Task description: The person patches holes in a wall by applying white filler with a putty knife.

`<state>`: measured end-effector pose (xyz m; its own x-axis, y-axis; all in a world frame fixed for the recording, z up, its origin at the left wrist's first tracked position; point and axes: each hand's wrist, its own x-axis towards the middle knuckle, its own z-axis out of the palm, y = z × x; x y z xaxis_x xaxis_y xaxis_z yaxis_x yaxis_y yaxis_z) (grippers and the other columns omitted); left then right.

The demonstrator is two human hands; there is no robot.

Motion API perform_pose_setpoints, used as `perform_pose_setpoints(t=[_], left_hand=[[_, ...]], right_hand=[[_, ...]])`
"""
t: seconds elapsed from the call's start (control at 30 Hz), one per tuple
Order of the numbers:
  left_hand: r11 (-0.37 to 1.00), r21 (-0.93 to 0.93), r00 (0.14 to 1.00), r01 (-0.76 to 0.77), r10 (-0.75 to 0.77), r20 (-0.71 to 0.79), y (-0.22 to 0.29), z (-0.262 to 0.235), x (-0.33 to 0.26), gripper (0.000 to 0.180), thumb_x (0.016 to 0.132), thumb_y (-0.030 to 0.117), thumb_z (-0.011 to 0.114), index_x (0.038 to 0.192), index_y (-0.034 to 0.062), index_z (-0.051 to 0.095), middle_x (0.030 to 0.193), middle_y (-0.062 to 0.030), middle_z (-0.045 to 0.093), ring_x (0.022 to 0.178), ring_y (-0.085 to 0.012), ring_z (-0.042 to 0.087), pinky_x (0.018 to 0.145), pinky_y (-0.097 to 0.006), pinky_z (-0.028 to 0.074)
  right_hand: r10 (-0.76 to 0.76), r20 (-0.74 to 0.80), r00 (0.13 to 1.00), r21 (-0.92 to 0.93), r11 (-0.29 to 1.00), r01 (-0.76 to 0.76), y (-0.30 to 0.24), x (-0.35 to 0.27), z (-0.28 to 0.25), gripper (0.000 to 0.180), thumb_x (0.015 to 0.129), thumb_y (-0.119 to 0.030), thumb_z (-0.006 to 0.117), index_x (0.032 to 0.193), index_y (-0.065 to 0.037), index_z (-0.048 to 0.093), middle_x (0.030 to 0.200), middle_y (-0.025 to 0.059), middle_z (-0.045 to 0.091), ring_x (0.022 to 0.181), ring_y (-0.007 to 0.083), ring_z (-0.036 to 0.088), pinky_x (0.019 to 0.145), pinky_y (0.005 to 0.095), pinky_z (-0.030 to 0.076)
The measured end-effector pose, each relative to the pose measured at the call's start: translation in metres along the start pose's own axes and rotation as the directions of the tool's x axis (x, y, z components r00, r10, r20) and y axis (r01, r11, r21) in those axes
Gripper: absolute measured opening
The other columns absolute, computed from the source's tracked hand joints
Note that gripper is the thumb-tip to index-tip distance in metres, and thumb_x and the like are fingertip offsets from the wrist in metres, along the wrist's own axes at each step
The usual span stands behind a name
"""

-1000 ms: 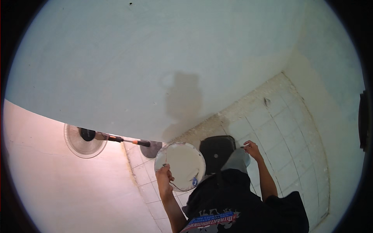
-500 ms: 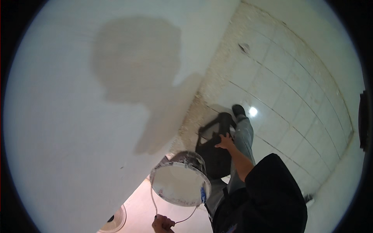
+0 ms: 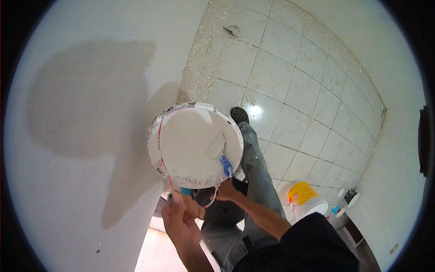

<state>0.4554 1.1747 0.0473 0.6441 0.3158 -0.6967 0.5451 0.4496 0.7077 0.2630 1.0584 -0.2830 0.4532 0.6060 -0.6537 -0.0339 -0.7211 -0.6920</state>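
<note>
A large round bucket (image 3: pixel 157 168) with a paint-smeared rim, full of white paint-like mix (image 3: pixel 186 140), is tipped toward me beside the wall. Inside leans a blue-handled tool (image 3: pixel 226 166), its head coated white. My left hand (image 3: pixel 181 217) is closed round the bucket's thin wire handle (image 3: pixel 160 147), just below the rim. Under the rim's lower right side is my right hand (image 3: pixel 225 190), beside the handle's other end; the bucket hides its fingers. Below both, a dark stool (image 3: pixel 222 209) is partly covered by the bucket and my arms.
The white wall (image 3: pixel 81 195) runs close along the left. Rubble strips (image 3: pixel 201 63) edge the tiled floor (image 3: pixel 290 122), where a scrap (image 3: pixel 233 30) lies. Right of my leg stands a yellow-and-white bucket (image 3: pixel 302 196), with smaller containers (image 3: pixel 338 210) beyond.
The bucket has come up and forward with my left hand on its handle. My right hand has moved from the stool's far part to beneath the bucket's rim. My view has shifted right.
</note>
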Motion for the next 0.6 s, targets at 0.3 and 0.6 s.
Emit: perform_pose_setpoints(t=[0.3,0.6], left_hand=[[0.983,-0.069,0.984,0.169,-0.164,0.074,-0.182,0.021,0.185,0.036,0.097,0.033,0.053,0.069,0.0145,0.039,0.056,0.0057,0.028,0.048,-0.0081,0.030,0.052,-0.029,0.037],[0.984,0.099,0.985,0.145,-0.154,0.084,-0.267,0.006,0.259,0.032,0.095,0.033,0.055,0.075,0.0105,0.045,0.056,0.0022,0.038,0.043,-0.0109,0.042,0.045,-0.031,0.047]], right_hand=[[0.066,-0.406,0.911,0.051,0.997,-0.049,-0.010,-0.017,-0.020,0.059,0.078,-0.050,0.064,0.119,-0.008,0.060,0.142,0.0223,0.040,0.123,0.0464,0.045,0.099,0.0579,0.036],[0.030,-0.508,0.861,0.014,1.000,-0.027,-0.015,-0.008,-0.021,0.047,0.082,-0.038,0.059,0.115,-0.004,0.060,0.133,0.0246,0.048,0.114,0.0479,0.052,0.095,0.0559,0.044]])
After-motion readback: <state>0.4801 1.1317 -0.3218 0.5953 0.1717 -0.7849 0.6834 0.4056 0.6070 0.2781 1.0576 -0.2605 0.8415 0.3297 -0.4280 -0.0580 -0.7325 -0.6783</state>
